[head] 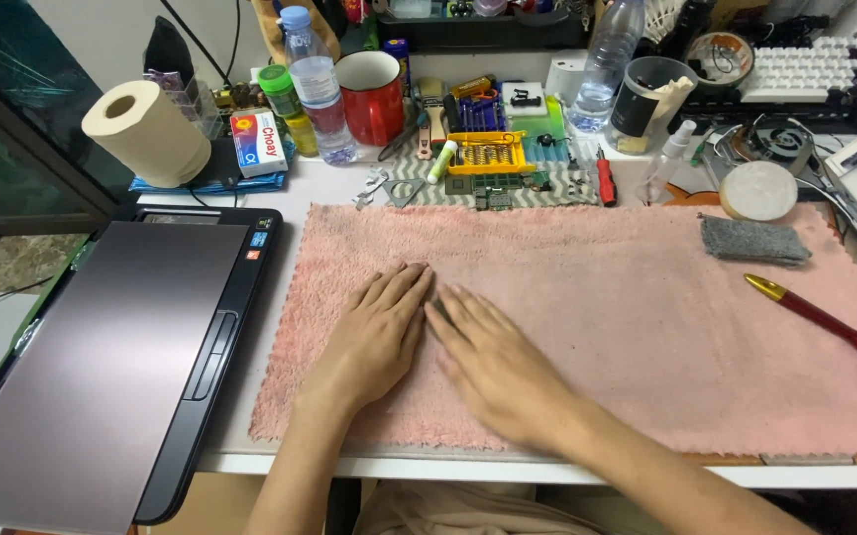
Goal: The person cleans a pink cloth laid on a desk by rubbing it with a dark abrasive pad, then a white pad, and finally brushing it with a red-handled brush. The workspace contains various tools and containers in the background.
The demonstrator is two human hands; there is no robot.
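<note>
A cluttered white bench (567, 474) carries a pink fluffy towel (646, 327) spread flat across its front edge, likely as a soft work pad. The left hand (377, 332) and right hand (493, 362) lie open, palms down, side by side near the towel's front left, grasping nothing, seemingly smoothing it. A closed grey laptop (102, 367) overhangs the bench's left edge, set aside.

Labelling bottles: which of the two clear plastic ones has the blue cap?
The left bottle, standing between the green-capped jar and the red mug. The other clear bottle, right of the yellow tool case, shows no cap in view.
</note>
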